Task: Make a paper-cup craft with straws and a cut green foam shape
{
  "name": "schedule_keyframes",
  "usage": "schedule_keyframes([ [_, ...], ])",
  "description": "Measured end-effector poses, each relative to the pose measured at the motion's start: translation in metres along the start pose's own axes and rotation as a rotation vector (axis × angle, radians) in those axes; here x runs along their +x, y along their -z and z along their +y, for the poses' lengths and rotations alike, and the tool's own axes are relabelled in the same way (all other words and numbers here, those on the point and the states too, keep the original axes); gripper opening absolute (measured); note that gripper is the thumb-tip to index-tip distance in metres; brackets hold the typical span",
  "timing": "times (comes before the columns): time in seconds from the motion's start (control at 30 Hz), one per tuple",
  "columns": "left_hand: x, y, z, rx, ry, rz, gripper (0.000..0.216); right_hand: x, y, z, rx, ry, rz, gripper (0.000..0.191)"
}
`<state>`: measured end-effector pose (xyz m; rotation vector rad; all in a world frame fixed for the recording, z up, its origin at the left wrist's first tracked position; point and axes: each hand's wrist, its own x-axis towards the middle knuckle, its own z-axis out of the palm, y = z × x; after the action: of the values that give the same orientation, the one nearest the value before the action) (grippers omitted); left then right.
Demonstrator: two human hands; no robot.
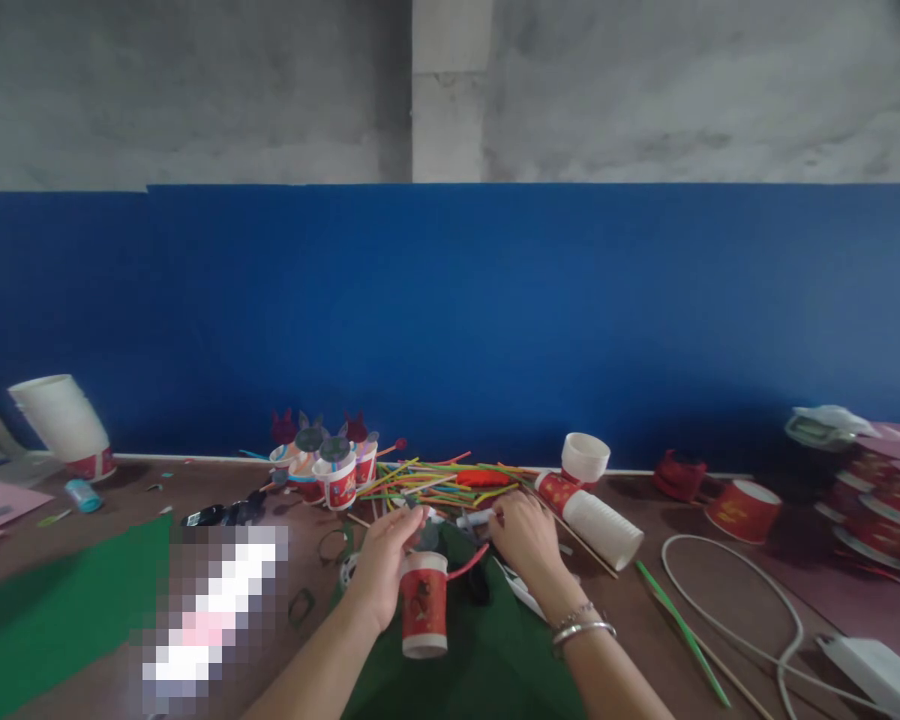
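Note:
My left hand (382,565) is closed, thumb and fingers pinched at a small white piece above a red-patterned paper cup (424,615). That cup stands upright between my forearms on dark green paper (480,660), with a red pipe cleaner (469,562) sticking out at its right side and a dark grey round shape at its rim. Facing it, my right hand (525,530) pinches a short white pen-like tube (475,518) pointing left. Its exact kind is too small to tell. A gap separates the two hands.
Colored pipe cleaners (435,485) lie piled behind my hands. Decorated cups (337,475) stand left of them; a stack of paper cups (600,525) lies to the right. A white cable (787,610) curls at the right, near cup stacks (881,500). Green paper (75,610) lies left.

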<state>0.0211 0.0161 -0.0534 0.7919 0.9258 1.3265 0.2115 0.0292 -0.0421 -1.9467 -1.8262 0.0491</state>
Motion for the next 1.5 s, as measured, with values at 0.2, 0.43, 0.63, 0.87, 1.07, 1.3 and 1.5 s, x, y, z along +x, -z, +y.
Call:
schedule_keyframes([
  [0.2,-0.008,-0.009,0.008,-0.105,0.051,-0.069,0.026,-0.011,0.006,-0.042,1.023,0.106,-0.231,0.023],
  [0.43,-0.010,-0.008,0.007,0.010,-0.002,-0.070,0.024,-0.018,0.007,-0.050,1.021,0.167,-0.062,0.017],
  [0.63,-0.009,-0.002,0.010,0.338,-0.319,0.012,0.025,-0.031,0.009,-0.063,0.760,0.280,0.240,0.011],
  [0.87,-0.004,-0.001,0.012,0.457,-0.440,-0.102,0.020,-0.033,0.009,-0.066,0.925,0.219,0.046,0.010],
  [1.07,-0.007,-0.004,0.011,0.601,-0.533,-0.103,0.022,-0.028,0.004,-0.061,0.914,0.157,0.011,0.011],
  [1.3,-0.006,-0.002,0.009,0.617,-0.572,-0.079,0.019,-0.027,0.004,-0.059,0.856,0.144,0.011,0.009],
  [1.5,-0.009,-0.002,0.006,0.689,-0.626,-0.080,0.023,-0.028,0.002,-0.060,0.804,0.140,0.066,0.010],
])
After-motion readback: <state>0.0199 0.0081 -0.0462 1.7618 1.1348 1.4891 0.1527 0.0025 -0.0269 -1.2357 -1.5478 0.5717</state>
